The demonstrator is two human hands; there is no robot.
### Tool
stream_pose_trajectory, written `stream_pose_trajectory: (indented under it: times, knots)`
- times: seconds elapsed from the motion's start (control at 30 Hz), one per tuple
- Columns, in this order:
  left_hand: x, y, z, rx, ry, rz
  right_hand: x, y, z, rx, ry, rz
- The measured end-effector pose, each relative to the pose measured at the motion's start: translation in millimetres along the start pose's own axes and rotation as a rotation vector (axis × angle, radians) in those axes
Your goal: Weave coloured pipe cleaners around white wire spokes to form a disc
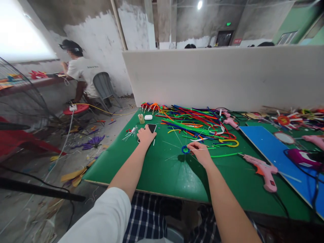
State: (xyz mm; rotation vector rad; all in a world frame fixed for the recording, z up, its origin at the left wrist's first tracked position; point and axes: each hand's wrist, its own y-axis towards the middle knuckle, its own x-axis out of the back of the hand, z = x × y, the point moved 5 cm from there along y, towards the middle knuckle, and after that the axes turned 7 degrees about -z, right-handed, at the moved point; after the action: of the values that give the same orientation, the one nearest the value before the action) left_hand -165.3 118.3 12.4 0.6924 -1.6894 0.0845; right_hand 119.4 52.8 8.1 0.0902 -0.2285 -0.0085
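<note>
My left hand [146,135] is over a dark smartphone [152,127] lying on the green table, its fingers curved across the phone and gripping it. Most of the phone is hidden beneath the palm. Between the thumb and fingertips of my right hand [199,152] is a small blue and green ring [185,149] with thin, pale wire spokes fanning out on all sides. The ring is held just above the tabletop, with its shadow below. Beyond both hands lies a loose heap of coloured pipe cleaners [192,116]. Left of the phone are short white sticks [130,133].
A pink glue gun [263,170] lies to the right beside a blue board [273,152]. A white earbud case [148,117] sits behind the phone. Along the back stands a pale partition [217,79]. Another person [83,71] sits far left, near a red stool [76,108].
</note>
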Motion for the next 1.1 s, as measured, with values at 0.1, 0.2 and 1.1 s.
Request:
stream_pose_trajectory:
  times: [0.1, 0.2, 1.1]
  knots:
    - [-1.4, 0.9, -0.2, 0.005, 0.016, -0.018, -1.2, -0.5, 0.0, 0.012, -0.003, 0.014]
    - [-2.1, -1.7, 0.2, 0.002, 0.006, -0.029, -1.5, -1.0, 0.7, 0.018, -0.001, 0.007]
    - [-1.8, -116.8, -99.5, -0.144, -1.457, 1.222, -1.0, 0.1, 4.3, -0.018, 0.007, -0.002]
